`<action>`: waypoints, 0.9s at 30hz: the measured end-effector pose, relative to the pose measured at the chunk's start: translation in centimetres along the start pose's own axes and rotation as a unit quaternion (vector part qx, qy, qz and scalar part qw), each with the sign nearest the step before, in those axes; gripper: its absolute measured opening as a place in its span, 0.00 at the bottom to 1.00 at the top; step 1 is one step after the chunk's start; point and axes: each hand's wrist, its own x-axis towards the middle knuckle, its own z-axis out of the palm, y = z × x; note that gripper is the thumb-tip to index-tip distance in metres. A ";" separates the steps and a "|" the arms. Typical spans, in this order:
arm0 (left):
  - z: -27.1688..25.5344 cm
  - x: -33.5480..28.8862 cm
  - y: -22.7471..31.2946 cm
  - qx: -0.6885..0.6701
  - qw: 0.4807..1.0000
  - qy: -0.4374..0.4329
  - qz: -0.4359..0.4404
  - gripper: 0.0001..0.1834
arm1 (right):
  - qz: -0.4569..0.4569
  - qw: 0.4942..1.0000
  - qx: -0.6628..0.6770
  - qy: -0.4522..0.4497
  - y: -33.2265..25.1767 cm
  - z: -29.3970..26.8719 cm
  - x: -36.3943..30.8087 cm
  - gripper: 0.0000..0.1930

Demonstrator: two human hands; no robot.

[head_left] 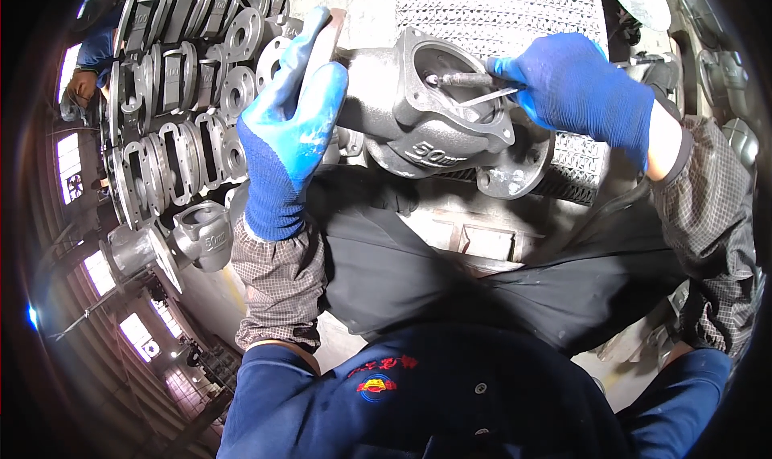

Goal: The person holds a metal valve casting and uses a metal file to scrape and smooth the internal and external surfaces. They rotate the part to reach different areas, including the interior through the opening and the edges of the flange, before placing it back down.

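A grey cast-iron valve body (362, 89) lies across my front with its square opening facing up. My left hand (293, 129), in a blue coated glove, grips the flange at its left end, thumb on one side and fingers on the other. In a matching glove, my right hand (571, 93) is closed above the opening's right side. From its fingers a dark metal rod-shaped tool (465, 79) reaches into the opening. A thin, bright strip (488, 97) slants below that rod; whether the two are joined I cannot tell. The fist hides the tool's other end.
A perforated metal plate (498, 9) lies beneath and behind the casting. Several flanged castings (173, 77) are stacked at the left, with another valve body (203, 234) nearer me. More castings (728, 77) stand at the right. At the far left, another person's arm (84, 81) shows.
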 end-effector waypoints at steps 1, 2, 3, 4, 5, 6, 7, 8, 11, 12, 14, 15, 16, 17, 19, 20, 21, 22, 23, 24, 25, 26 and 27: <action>-0.1 0.1 -0.5 0.000 1.000 -0.001 0.000 0.21 | 0.003 1.000 0.006 0.028 -0.1 0.3 -0.2 0.13; -0.2 0.2 -1.1 0.012 0.998 0.002 0.056 0.21 | 0.000 1.000 0.005 0.028 -0.1 0.7 -0.2 0.13; -0.3 0.2 -1.2 0.019 0.996 0.004 0.083 0.21 | 0.001 0.999 0.013 0.046 0.0 1.2 -0.2 0.13; -0.3 0.0 -1.3 0.026 0.994 0.007 0.108 0.20 | 0.001 0.998 0.021 0.065 0.1 1.4 -0.1 0.12; -0.4 -0.1 -0.9 0.036 0.996 0.002 0.076 0.21 | 0.015 0.999 0.034 0.002 -0.1 0.4 0.1 0.10; -0.5 -0.1 -0.6 0.046 0.998 -0.003 0.043 0.21 | 0.013 0.999 0.037 0.003 -0.1 0.4 0.4 0.10; -0.2 0.1 -0.2 0.041 0.998 -0.005 0.045 0.21 | 0.005 1.000 0.013 0.005 0.2 0.3 0.4 0.10; 0.1 0.2 0.2 0.006 0.999 -0.002 0.039 0.22 | -0.004 1.000 -0.011 0.007 0.4 0.1 0.4 0.10; 0.2 0.0 0.3 -0.040 0.999 -0.002 0.002 0.22 | -0.029 0.997 -0.015 0.065 0.7 0.9 0.2 0.10; 0.1 0.0 0.2 -0.053 0.998 -0.006 -0.026 0.22 | -0.026 0.998 -0.012 0.056 0.6 0.7 0.2 0.11; 0.3 0.1 0.3 -0.055 0.998 -0.002 -0.006 0.22 | -0.016 0.999 -0.008 0.044 0.2 0.9 0.2 0.12; 0.4 0.2 0.4 -0.059 0.998 0.002 0.016 0.21 | -0.005 0.999 -0.006 0.033 0.1 1.0 0.3 0.12; 0.3 0.2 0.6 -0.060 0.998 0.000 0.016 0.21 | -0.003 0.999 -0.006 0.033 0.1 0.7 0.3 0.12; 0.2 0.2 0.7 -0.035 0.999 -0.009 0.013 0.21 | -0.009 1.000 -0.023 0.016 0.1 0.2 0.3 0.12; 0.1 0.2 0.6 -0.007 1.000 -0.016 0.008 0.21 | -0.017 0.999 -0.040 -0.001 0.0 0.1 0.3 0.13; 0.0 0.1 0.3 -0.014 1.000 -0.011 0.018 0.22 | -0.008 1.000 -0.012 0.009 -0.2 0.3 0.3 0.13; -0.1 0.0 0.1 -0.020 0.999 -0.006 0.029 0.22 | 0.001 1.000 0.015 0.019 -0.4 0.6 0.3 0.13; 0.0 0.1 0.4 -0.023 0.999 -0.007 0.029 0.22 | 0.004 1.000 0.014 0.017 -0.3 0.8 0.1 0.13; 0.1 0.0 1.1 -0.032 0.999 -0.011 -0.014 0.22 | 0.004 0.999 0.021 0.029 -0.2 1.1 -0.2 0.13; 0.1 0.0 1.0 -0.037 0.999 -0.013 -0.035 0.22 | 0.003 0.999 0.027 0.042 -0.1 1.3 -0.3 0.13; 0.2 0.1 1.1 -0.041 0.998 -0.016 -0.055 0.22 | 0.031 0.999 0.020 0.028 -0.5 1.1 -0.3 0.12; 0.2 0.2 0.4 -0.052 0.998 -0.011 -0.015 0.22 | 0.032 0.999 0.021 0.029 -0.2 1.1 -0.3 0.12; 0.2 0.3 0.0 -0.063 0.998 -0.005 0.025 0.22 | 0.018 0.999 0.022 0.035 0.2 1.0 -0.1 0.11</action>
